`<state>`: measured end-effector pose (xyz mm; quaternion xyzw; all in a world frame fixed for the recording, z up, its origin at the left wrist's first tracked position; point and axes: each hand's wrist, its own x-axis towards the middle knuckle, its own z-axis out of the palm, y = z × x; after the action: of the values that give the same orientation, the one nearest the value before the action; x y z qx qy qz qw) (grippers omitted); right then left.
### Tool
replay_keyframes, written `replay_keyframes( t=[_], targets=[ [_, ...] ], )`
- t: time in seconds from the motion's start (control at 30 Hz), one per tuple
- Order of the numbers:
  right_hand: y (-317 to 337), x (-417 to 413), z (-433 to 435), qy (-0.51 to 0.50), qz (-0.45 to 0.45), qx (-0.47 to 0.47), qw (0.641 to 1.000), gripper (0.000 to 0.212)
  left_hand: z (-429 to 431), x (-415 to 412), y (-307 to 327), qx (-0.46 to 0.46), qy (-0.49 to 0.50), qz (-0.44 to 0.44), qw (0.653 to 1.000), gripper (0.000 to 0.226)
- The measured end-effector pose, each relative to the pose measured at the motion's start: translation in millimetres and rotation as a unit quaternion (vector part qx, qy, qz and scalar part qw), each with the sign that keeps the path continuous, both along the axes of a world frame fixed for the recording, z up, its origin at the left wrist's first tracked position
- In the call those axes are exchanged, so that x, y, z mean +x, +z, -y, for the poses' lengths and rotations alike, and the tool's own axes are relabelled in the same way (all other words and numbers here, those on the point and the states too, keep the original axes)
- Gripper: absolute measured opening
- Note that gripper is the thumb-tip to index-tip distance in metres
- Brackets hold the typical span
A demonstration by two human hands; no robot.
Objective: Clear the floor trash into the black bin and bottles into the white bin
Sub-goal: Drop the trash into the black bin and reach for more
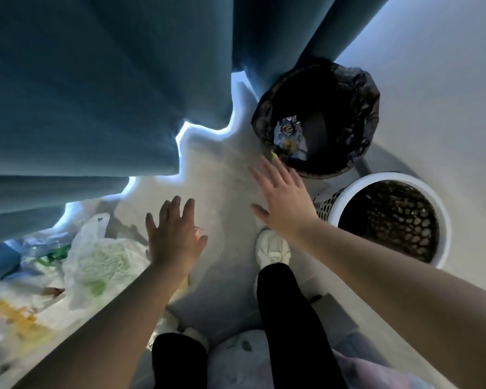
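Note:
The black bin [368, 113], lined with a black bag, stands at the upper right and holds a colourful wrapper [288, 136]. Just below it stands the white mesh bin [345, 196]. My right hand [284, 200] hovers flat with straight fingers beside the black bin's near rim, holding nothing. My left hand [174, 234] is spread over the floor, empty, next to a white plastic bag [96, 259]. More plastic bags and wrappers [20, 310] lie in a pile at the lower left. A small orange scrap [199, 234] peeks out beside my left hand.
Blue curtains [96, 94] hang along the top and left, with light showing beneath them. A white wall [446, 80] rises behind the bins. My legs in black trousers and a white shoe [272, 248] stand on the pale floor between the trash pile and the bins.

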<state>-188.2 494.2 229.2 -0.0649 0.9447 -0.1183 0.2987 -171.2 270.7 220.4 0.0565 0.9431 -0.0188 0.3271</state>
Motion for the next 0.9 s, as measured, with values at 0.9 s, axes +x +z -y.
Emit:
replay_keyframes(
  t=[0.9],
  targets=[
    [-274,115,234,0.055,0.027,0.054,0.997,0.077,170,205,-236,-0.004,0.205,0.034,0.978,0.074]
  ],
)
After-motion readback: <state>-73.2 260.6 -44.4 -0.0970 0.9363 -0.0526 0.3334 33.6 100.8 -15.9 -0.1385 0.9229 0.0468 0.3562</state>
